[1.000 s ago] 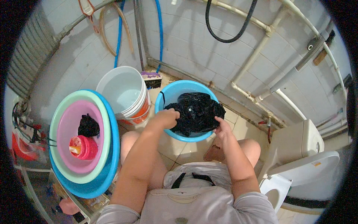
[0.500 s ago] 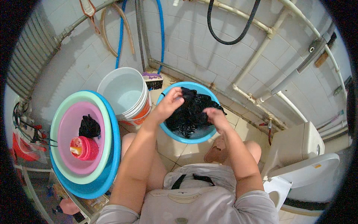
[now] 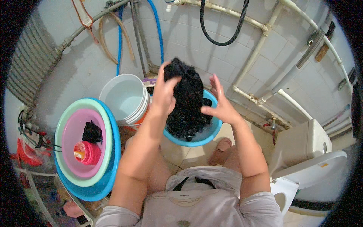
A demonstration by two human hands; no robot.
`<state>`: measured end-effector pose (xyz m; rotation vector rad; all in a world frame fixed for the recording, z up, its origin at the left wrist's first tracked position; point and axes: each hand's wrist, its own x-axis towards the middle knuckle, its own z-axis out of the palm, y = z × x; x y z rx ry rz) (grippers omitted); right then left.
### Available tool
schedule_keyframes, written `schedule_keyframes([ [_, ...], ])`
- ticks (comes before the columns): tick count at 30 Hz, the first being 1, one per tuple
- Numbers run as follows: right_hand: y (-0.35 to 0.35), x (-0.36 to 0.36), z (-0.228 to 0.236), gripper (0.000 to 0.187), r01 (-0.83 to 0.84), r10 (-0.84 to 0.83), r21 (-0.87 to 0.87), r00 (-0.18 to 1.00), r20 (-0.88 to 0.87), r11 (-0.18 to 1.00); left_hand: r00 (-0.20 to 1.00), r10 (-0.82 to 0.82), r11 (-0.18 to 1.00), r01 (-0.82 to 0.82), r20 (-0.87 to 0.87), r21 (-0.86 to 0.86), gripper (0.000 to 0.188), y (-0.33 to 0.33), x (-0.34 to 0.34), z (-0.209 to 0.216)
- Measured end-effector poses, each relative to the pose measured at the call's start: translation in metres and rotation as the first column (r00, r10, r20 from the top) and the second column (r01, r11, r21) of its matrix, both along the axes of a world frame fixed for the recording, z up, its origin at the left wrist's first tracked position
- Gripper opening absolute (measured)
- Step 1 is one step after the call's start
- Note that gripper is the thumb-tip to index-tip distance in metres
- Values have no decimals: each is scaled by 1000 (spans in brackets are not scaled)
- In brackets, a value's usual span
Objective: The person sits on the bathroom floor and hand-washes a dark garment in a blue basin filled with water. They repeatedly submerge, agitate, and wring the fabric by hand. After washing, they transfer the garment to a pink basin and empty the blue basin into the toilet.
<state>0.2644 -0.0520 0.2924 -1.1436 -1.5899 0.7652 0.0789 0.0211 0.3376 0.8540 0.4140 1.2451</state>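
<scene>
- The left hand [image 3: 164,92] has its grip clamped on the top of a wet black garment [image 3: 187,100], fingers curled over the bunched cloth; the right hand [image 3: 219,104] is spread, fingers apart, palm turned toward the cloth and just beside it, holding nothing
- The garment hangs with its long axis near vertical: top end in the left grip, lower end trailing into the round blue basin [image 3: 206,138] that stands on the tiled floor [image 3: 189,155] between the person's knees
- The garment lies directly to the left of the right hand and slightly above it; the left hand is the nearer one, since it already bears the cloth
- Against the picture half a second ago, the garment has been lifted clear of the basin, where both hands then pressed it low; the right hand has let go and opened
- Beside the basin stand a white bucket [image 3: 124,98] and stacked basins [image 3: 109,151], blue, mint and pink, well apart from both hands
</scene>
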Motion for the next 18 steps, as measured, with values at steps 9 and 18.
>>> schedule_keyframes([
  [9, 20, -26, -71, 94, 13, 22, -371, 996, 89, 928, 941, -109, 951, 192, 319, -243, 15, -11, 40, 103],
  [18, 7, 29, -16, 38, 431, -405, -215, 901, 155, 877, 901, 183, 930, -29, 393, -367, 25, 38, -57, 53],
])
